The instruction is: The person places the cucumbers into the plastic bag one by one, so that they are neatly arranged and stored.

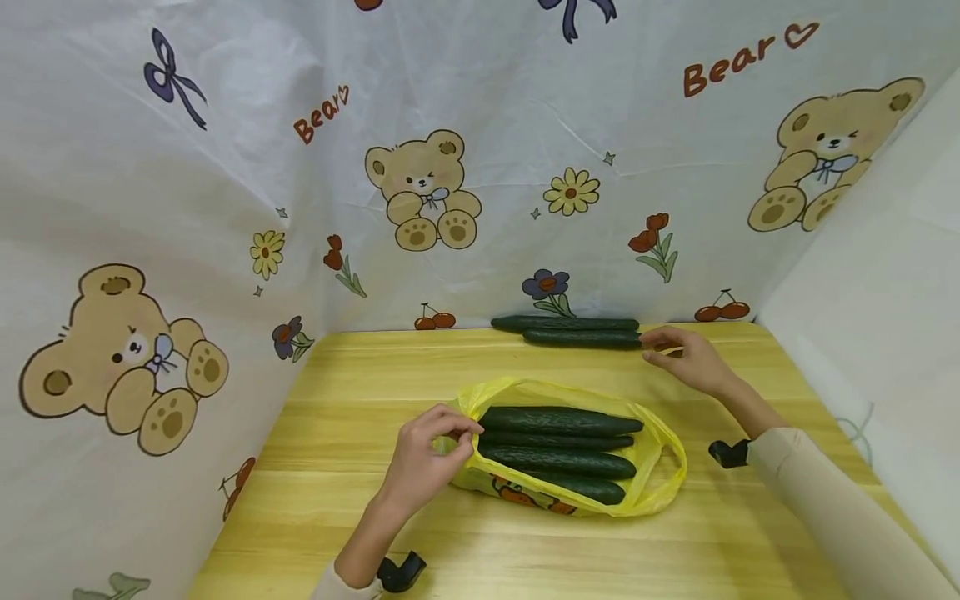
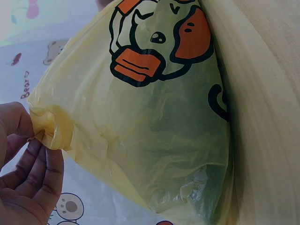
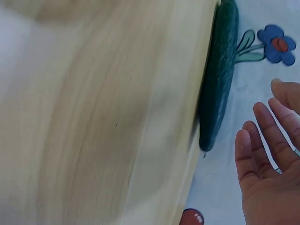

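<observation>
A yellow plastic bag [image 1: 476,482] lies on the table with its mouth spread wide, and several dark green cucumbers [image 1: 558,458] lie side by side in it. My left hand [image 1: 423,454] pinches the bag's rim at its left side; the left wrist view shows the gathered plastic [image 2: 51,126] between thumb and fingers. Two more cucumbers, a rear one [image 1: 562,322] and a front one [image 1: 581,339], lie along the table's back edge. By the right end of the front one is my right hand [image 1: 693,364]. Its fingers are spread and hold nothing in the right wrist view.
The wooden table [image 1: 337,492] meets a white bear-print sheet [image 1: 510,275] at the back and left. A plain white surface [image 1: 847,333] rises along the right. Black camera mounts, a left one [image 1: 401,572] and a right one [image 1: 727,453], sit near the wrists.
</observation>
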{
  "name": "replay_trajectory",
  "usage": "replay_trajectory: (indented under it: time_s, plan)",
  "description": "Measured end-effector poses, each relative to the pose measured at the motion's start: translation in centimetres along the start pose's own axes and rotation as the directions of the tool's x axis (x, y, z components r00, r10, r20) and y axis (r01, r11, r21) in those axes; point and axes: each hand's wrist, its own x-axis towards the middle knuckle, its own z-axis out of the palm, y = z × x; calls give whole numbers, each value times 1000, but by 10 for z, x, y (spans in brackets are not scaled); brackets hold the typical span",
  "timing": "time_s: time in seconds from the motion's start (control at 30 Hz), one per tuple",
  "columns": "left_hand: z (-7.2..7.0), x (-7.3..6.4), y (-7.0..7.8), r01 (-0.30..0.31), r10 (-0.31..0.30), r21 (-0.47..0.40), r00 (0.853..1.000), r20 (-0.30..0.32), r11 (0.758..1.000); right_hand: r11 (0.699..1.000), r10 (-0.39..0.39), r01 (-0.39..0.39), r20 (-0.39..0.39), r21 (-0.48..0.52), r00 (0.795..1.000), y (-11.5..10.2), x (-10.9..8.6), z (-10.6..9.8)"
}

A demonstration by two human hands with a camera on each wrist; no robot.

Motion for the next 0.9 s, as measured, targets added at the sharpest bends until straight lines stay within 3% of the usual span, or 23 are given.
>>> replay_trajectory:
  time_s: [0.27, 0.53, 0.9]
  plan:
    - [3, 1, -1, 2, -2, -10, 1000, 3, 1000, 998, 58, -58, 6, -32, 998, 22, 17, -2]
    - [0, -2, 0, 17, -17, 3, 1000, -8, 1000, 993, 117, -116, 45, -30, 992, 35, 36, 9]
    - [5, -1, 0, 26, -26, -12, 1000, -2, 1000, 990, 140, -140, 98, -8, 985, 50, 47, 15]
